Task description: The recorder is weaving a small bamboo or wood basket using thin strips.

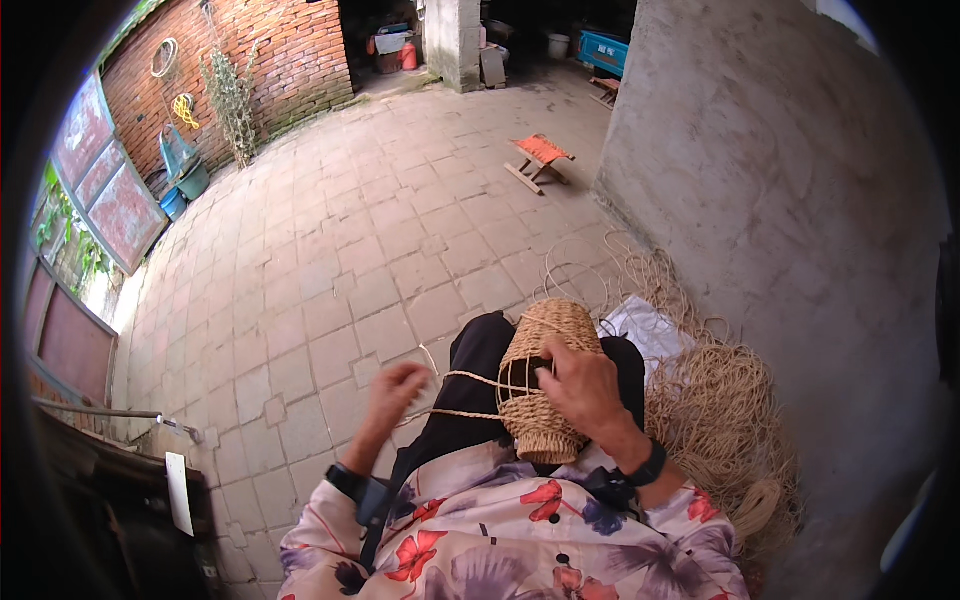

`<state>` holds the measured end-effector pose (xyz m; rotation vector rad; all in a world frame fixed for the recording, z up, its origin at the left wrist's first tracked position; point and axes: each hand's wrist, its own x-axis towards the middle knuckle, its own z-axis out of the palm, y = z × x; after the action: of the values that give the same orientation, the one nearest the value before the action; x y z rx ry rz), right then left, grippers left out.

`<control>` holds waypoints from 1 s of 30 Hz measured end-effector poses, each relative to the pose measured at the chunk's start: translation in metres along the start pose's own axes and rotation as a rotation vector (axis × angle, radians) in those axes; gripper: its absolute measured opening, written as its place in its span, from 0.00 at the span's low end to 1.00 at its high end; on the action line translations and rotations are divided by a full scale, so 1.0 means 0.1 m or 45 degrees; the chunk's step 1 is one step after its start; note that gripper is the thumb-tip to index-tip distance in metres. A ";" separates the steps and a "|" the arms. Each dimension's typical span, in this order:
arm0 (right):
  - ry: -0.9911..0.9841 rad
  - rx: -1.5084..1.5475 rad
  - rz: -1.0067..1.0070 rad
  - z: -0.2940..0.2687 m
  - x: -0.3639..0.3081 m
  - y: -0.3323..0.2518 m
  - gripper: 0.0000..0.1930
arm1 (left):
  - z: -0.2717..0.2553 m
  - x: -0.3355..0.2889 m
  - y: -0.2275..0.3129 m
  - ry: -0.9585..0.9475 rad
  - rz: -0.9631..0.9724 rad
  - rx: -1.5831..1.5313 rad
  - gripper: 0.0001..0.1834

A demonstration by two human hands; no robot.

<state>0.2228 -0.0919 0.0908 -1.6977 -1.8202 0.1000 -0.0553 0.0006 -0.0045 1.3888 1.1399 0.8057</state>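
A half-woven straw basket (545, 345) lies across my lap, its tan body wrapped over a dark frame. My right hand (580, 385) lies on the basket's side, fingers pressed into the weave and gripping it. My left hand (397, 390) is out to the left, pinching a straw cord (470, 377) that runs taut back to the basket. A second cord strand runs just below it. Both wrists wear dark bands.
A heap of loose straw cord (715, 400) lies on the ground at my right against a grey concrete wall (780, 200), with a white sheet (645, 325) beside it. A small orange folding stool (540, 155) stands farther off on the paved yard. A brick wall (270, 50) is at the back left.
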 end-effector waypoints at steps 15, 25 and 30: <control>0.274 0.164 0.368 0.13 -0.32 0.30 0.07 | 1.01 -0.05 0.65 -0.403 -0.109 -0.358 0.08; 0.447 0.522 0.493 0.17 -0.51 0.41 0.05 | 1.32 0.01 0.89 -0.079 0.636 0.732 0.14; 0.385 0.622 0.564 0.17 -0.51 0.52 0.05 | 1.25 0.03 0.84 -0.209 0.359 0.209 0.14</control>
<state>0.2573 -0.1243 0.0331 -1.6189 -1.0687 0.4138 0.0785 -0.0308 0.0579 1.7471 0.9106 0.7912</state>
